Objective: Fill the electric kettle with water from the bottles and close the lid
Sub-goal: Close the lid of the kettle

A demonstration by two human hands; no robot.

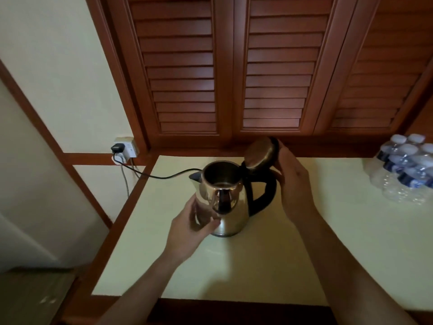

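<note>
Standing near the middle of the counter (257,266), the kettle (225,207) is shiny and upright, with its top wide open. Its lid (260,152) is tipped up and back on its hinge, just above the black handle (264,191), so water can go straight in. The left hand (189,231) wraps its fingers round the low left side of the kettle, most likely so it does not slide or tip. The right hand (293,184) is at the back of the lid, with its fingers bent round the lid's edge, which looks like a way to keep the lid up and out of the way. I can see a dark bottom inside the kettle, but I cannot tell if there is any water in it. A black cord (164,175) runs from behind the kettle to a socket (126,148) on the wall at the left. The bottles (407,165) sit in a plastic wrapped pack at the far right of the counter, well apart from both hands, so one must be fetched and opened before any pouring. Brown wooden shutters (182,66) stand behind it all.
</note>
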